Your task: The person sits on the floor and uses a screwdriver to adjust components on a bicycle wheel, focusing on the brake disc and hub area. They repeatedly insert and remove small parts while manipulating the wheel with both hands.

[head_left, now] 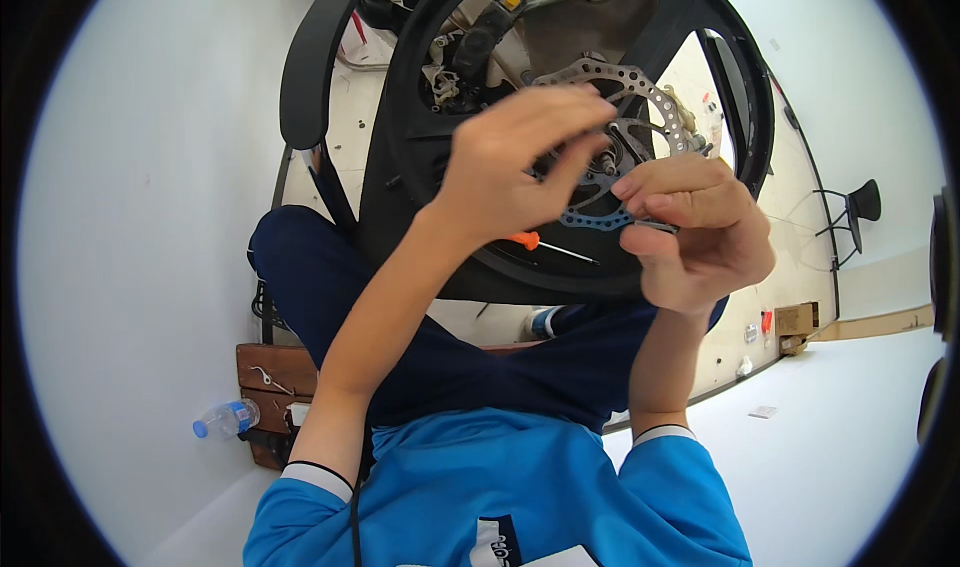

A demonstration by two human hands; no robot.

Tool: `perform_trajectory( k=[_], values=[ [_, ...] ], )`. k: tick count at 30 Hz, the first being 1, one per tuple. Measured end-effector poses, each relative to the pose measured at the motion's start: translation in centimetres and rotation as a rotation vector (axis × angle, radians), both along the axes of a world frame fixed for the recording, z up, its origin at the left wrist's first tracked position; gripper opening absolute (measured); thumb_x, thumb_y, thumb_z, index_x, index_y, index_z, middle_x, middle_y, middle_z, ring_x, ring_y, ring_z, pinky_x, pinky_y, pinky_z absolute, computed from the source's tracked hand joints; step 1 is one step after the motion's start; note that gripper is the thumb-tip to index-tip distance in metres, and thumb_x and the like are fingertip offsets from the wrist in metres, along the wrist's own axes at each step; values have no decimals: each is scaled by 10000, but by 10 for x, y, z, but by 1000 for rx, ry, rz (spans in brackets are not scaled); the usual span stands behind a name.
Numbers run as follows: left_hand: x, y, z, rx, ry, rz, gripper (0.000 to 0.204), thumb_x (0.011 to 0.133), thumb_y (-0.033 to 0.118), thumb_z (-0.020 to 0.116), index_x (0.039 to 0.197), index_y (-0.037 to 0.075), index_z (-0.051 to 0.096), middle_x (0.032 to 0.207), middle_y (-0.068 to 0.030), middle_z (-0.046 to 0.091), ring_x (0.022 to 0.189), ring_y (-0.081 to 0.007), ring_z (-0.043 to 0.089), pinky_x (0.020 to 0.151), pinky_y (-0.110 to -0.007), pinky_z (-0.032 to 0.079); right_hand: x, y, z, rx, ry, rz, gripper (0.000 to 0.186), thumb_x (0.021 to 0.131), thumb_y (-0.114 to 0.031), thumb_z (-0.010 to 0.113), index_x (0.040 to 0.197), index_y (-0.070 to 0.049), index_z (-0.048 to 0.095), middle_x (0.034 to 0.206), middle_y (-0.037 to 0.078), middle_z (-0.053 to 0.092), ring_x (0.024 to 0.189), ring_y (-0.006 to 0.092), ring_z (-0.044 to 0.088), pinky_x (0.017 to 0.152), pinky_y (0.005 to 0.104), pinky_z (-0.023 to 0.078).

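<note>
My left hand (515, 157) is over the left part of a slotted metal brake disc (650, 92), its fingers curved and blurred by motion. Whether it holds anything does not show. To its right, my right hand (705, 232) pinches a small, dark, thin piece, mostly hidden, between thumb and fingers. The disc sits on a black spoked wheel (765, 117) in front of me. A threaded axle end (607, 162) sticks up at the disc's centre, between my hands. Below my left hand lies a screwdriver (565, 252) with an orange handle.
The wheel rests on a black chair seat with an armrest (305, 62) at the left. Metal parts (440, 82) lie behind the spokes. A plastic bottle (225, 420) and a brown wooden box (265, 372) are at lower left. A cardboard box (796, 322) stands on the right.
</note>
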State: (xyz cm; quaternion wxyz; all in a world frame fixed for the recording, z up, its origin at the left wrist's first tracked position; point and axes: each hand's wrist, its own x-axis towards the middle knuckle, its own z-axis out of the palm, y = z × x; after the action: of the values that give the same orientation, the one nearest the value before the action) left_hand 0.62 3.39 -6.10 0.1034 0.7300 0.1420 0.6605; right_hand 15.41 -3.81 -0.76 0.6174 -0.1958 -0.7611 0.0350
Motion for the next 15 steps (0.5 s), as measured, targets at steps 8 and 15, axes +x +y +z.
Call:
perform_trajectory(
  k=[8, 15],
  values=[
    [-20, 22, -17, -36, 20, 397, 233, 858, 100, 706, 1086, 60, 732, 1132, -69, 692, 1057, -274, 581, 939, -362, 458, -47, 9, -33, 354, 290, -387, 228, 857, 35, 718, 837, 60, 492, 709, 226, 674, 618, 220, 689, 562, 273, 562],
    [-3, 18, -36, -77, -48, 246, 353, 806, 17, 737, 1153, 31, 674, 1121, -106, 662, 1011, -284, 600, 889, -342, 484, -44, 1, -26, 214, 343, -359, 176, 913, 73, 618, 877, 50, 447, 761, 251, 670, 646, 222, 683, 620, 289, 583]
  ],
)
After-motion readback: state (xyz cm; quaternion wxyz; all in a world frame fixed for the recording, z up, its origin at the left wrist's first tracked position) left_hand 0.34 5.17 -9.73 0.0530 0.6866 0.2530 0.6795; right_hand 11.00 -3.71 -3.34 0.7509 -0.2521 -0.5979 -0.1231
